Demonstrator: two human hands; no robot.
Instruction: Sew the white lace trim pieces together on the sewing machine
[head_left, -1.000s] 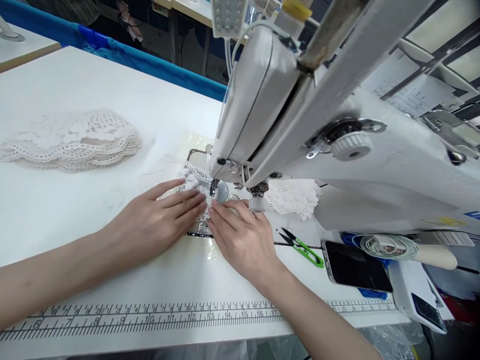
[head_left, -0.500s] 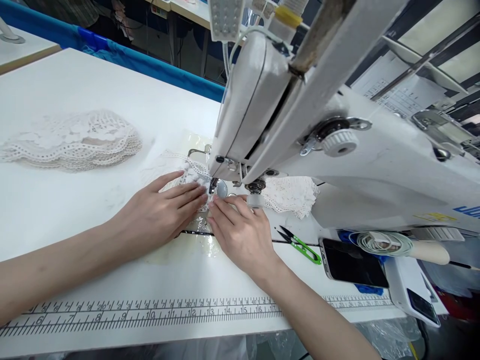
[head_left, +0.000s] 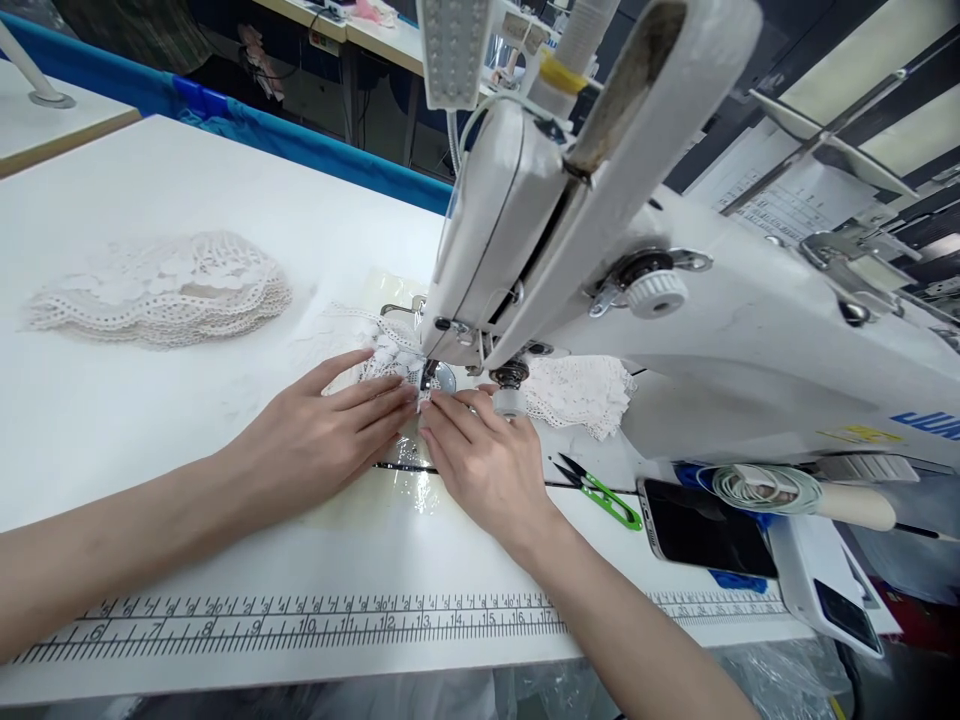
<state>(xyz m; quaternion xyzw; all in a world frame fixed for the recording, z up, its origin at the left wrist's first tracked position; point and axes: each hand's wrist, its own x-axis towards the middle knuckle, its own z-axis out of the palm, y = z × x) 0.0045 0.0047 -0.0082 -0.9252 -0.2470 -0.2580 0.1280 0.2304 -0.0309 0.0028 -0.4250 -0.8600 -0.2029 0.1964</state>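
A piece of white lace [head_left: 394, 350] lies under the needle area of a white sewing machine [head_left: 480, 230]. My left hand [head_left: 322, 420] rests palm down on it, left of the presser foot [head_left: 429, 374], with fingers stretched and the outermost one spread away. Just in front of the foot, my right hand [head_left: 487, 455] has its fingers bent and pressed together at the lace's near edge. Its thumb is mostly hidden, as is the lace beneath both hands. More white lace [head_left: 581, 393] lies right of the needle, under the machine arm.
A stack of lace pieces [head_left: 161, 290] sits at the left. Green thread snips [head_left: 600, 492], a black phone [head_left: 705, 525] and a white device [head_left: 821, 585] lie at the right. A printed ruler [head_left: 337, 620] runs along the table's front edge.
The view has shifted slightly, so the lace stack and background sit a little lower and further right. Both hands stay beside the presser foot, and slightly more lace shows beyond my left fingers.
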